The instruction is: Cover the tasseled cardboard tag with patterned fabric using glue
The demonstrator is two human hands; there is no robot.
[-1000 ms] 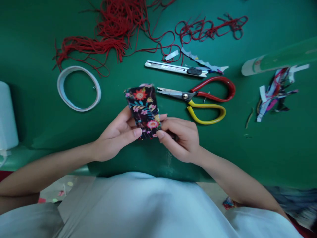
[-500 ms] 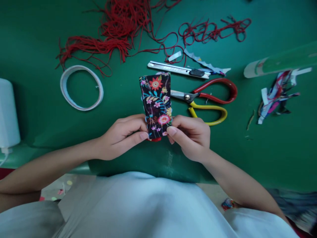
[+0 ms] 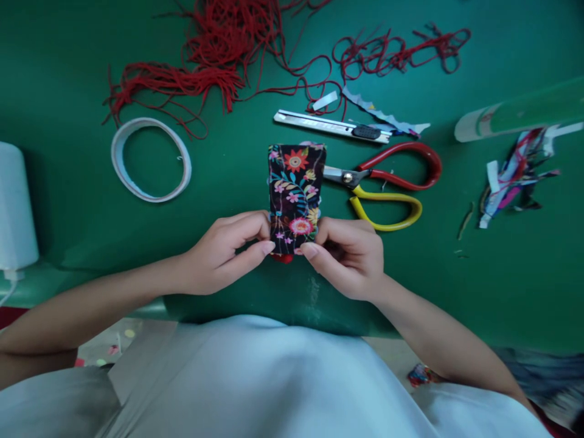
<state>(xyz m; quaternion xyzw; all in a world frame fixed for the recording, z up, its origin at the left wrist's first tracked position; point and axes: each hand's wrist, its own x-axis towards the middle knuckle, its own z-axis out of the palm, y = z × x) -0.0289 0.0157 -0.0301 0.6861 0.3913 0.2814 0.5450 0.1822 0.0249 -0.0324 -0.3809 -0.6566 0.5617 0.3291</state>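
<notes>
Between my hands is a small rectangular piece of black floral fabric (image 3: pixel 294 194), held upright above the green table. My left hand (image 3: pixel 223 252) pinches its lower left corner between thumb and fingers. At the lower right corner, my right hand (image 3: pixel 351 255) grips it the same way, with the thumb on the front and the other fingers curled behind. A bit of something red (image 3: pixel 283 258) peeks out under the bottom edge. Whatever lies behind the fabric is hidden. Scissors (image 3: pixel 387 179) with one red and one yellow handle lie just beyond, their blade tips covered by the fabric.
A utility knife (image 3: pixel 333 126) lies above the scissors. Red cords (image 3: pixel 219 55) are heaped at the back, beside a smaller red tangle (image 3: pixel 401 52). A roll of tape (image 3: pixel 150 198) sits left, near a white device (image 3: pixel 16 207). Fabric scraps (image 3: pixel 511 176) and a clear cylinder (image 3: pixel 497 118) are right.
The fabric has straightened from a slight tilt, its top edge shifting right and a little down. My right thumb has slid slightly left along the bottom edge.
</notes>
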